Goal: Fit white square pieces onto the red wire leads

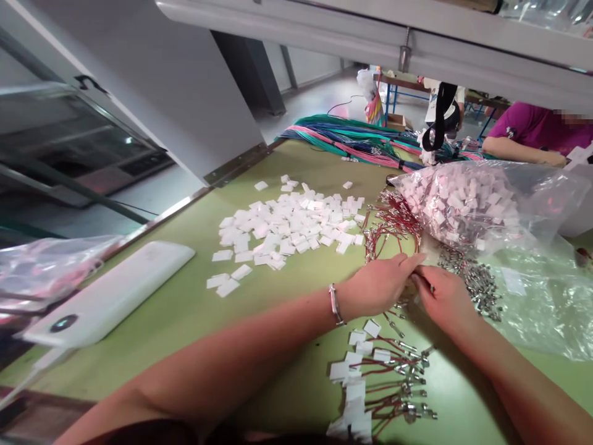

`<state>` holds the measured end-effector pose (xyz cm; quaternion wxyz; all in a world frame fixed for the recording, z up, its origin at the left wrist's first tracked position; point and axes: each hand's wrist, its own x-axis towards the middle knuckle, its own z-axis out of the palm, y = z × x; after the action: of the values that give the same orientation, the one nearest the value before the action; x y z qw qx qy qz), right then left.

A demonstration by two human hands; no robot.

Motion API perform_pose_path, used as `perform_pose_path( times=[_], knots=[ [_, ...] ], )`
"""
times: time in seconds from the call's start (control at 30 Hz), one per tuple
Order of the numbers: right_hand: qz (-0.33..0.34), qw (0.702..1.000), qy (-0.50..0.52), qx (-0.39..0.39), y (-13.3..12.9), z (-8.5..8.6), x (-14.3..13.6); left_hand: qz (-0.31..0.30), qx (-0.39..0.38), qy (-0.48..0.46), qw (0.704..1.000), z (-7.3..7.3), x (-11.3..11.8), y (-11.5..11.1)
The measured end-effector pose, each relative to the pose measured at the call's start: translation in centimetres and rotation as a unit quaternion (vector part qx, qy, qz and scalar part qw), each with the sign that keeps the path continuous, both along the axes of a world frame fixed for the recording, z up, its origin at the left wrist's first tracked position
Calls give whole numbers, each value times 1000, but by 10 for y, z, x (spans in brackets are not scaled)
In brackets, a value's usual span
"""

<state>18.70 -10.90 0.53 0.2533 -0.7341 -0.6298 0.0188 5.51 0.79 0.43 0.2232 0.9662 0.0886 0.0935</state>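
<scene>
My left hand (380, 283), with a bracelet at the wrist, and my right hand (445, 298) meet with their fingertips close together over the green table (278, 312). Both are closed in a pinch; whatever lies between the fingers is too small and covered to make out. Just beyond them is a bundle of short red wires (396, 216) with metal ends. Small metal fittings (479, 281) lie heaped to the right of my right hand. Nearer to me, several red wires (384, 363) with metal fittings at one end and white tags (356, 392) at the other lie in a column.
Loose white tags (296, 222) spread over the table's middle. A clear bag (467, 201) of white pieces stands at right. Long coloured cables (333, 137) lie at the far edge. A white device (115, 290) lies left. A shelf beam (324, 37) crosses above; a person in purple (532, 133) sits opposite.
</scene>
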Motion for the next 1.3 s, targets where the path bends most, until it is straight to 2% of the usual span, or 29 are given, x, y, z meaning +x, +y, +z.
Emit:
perform_pose_path(
  times=[0.07, 0.13, 0.23, 0.27, 0.33, 0.43, 0.57, 0.73, 0.83, 0.9, 1.0, 1.13, 1.2, 1.3],
  knots=[
    [-25, 999, 29, -20, -2, 13, 16, 43, -65, -3, 997, -2, 1, 4],
    [-99, 991, -12, -94, -7, 29, 41, 85, -135, -27, 987, -2, 1, 10],
    [-184, 934, -135, -276, -16, 44, 82, 113, -212, -68, 968, -2, 2, 17],
    [-194, 915, -139, -324, -18, 44, 93, 114, -227, -80, 964, -2, 2, 19],
    [-188, 903, -126, -365, -19, 39, 107, 118, -253, -96, 956, -4, 3, 20],
    [-159, 925, -124, -321, -15, 24, 111, 124, -307, -113, 937, -8, 4, 22],
    [-128, 950, -136, -252, -7, 8, 99, 135, -359, -138, 913, -10, 4, 25],
    [-104, 960, -120, -229, -4, 6, 91, 141, -397, -126, 898, -5, 2, 28],
    [-117, 969, -100, -194, -5, 11, 92, 147, -417, -122, 888, -4, 1, 27],
    [-119, 980, -54, -153, -7, 14, 88, 151, -427, -112, 884, -4, 1, 26],
    [-86, 989, 66, -104, -7, 17, 74, 156, -431, -75, 885, -3, 1, 21],
    [-51, 974, 206, -76, -6, 16, 44, 144, -427, -60, 891, 2, 1, 14],
    [-43, 970, 234, -58, -5, 13, 31, 135, -430, -70, 890, 4, 1, 12],
    [-32, 973, 225, -50, -4, 7, 18, 122, -444, -77, 884, 4, 0, 10]
  ],
)
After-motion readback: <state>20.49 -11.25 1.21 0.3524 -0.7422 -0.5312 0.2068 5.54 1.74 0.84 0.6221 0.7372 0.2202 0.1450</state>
